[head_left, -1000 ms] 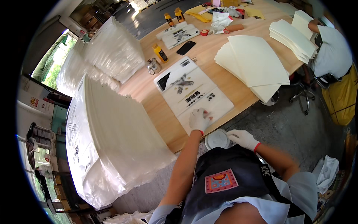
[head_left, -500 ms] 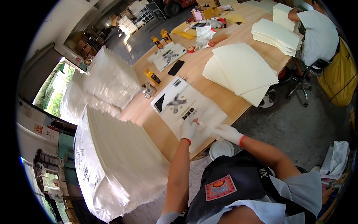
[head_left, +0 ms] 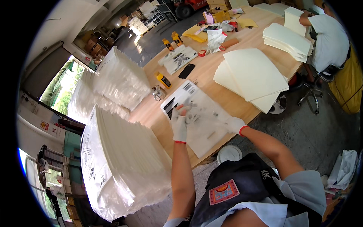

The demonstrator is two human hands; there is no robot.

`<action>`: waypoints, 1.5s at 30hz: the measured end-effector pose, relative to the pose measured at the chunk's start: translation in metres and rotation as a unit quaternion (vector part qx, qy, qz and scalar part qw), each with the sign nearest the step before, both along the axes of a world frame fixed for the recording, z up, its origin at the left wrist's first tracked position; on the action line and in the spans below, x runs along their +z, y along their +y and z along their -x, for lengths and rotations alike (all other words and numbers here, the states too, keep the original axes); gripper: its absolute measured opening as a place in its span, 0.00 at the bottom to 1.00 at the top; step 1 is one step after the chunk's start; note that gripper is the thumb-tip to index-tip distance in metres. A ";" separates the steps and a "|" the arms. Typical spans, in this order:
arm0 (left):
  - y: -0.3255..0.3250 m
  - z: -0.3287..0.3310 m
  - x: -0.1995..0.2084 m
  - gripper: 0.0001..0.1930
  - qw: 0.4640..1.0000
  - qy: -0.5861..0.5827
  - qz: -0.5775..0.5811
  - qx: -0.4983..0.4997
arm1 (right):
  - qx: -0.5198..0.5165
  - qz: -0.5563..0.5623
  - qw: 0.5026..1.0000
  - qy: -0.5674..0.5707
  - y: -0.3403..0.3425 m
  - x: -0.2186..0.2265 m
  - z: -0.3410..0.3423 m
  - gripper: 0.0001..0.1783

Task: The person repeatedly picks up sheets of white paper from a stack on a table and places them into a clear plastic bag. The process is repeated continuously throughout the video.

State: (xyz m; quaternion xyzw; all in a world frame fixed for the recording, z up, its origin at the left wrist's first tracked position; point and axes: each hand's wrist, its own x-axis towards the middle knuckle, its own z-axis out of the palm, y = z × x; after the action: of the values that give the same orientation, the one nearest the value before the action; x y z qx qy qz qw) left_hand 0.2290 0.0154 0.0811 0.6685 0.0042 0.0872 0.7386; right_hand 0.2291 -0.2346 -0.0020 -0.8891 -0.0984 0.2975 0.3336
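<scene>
At the far left a tall stack of cream sheets in clear plastic wrap [head_left: 124,166] stands beside the wooden bench [head_left: 151,113], with more wrapped white bundles [head_left: 121,79] behind it. On the bench near them sit a yellow bottle [head_left: 163,80] and a black phone [head_left: 186,70].

The left hand [head_left: 179,123], in a white glove with a red cuff, rests on a clear plastic bag [head_left: 200,121] that lies flat on the near part of the bench; its fingers are bent over small dark parts under the plastic near the bag's far end, pressing down rather than gripping, though whether they pinch anything is hard to tell.

The right hand [head_left: 235,124], gloved the same way, lies on the bag's right edge, fingers loosely closed on the plastic; what it grips, if anything, is unclear.

Just beyond it lies a fanned pile of cream sheets [head_left: 251,75]. Further right stands another stack of sheets [head_left: 289,39], and a person in a white shirt [head_left: 328,36] sits at the bench's far right end.
</scene>
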 end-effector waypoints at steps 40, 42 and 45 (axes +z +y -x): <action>-0.143 0.017 -0.037 0.17 0.936 0.113 -0.089 -0.320 | 0.030 0.190 0.771 -0.607 -0.139 0.081 -0.013 0.06; -0.140 0.001 -0.070 0.19 0.901 0.207 0.210 -0.319 | 0.107 0.088 0.743 -0.655 -0.107 0.116 0.028 0.05; -0.163 0.013 -0.031 0.19 0.903 0.296 0.235 -0.205 | 0.039 -0.019 0.897 -0.441 -0.080 0.101 0.085 0.15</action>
State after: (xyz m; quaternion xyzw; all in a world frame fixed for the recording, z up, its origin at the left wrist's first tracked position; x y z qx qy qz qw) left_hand 0.2165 -0.1481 0.0503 0.4568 0.1059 -0.2709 0.8407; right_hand 0.1436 -0.3151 0.0992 -0.9179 -0.2759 -0.1141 0.2613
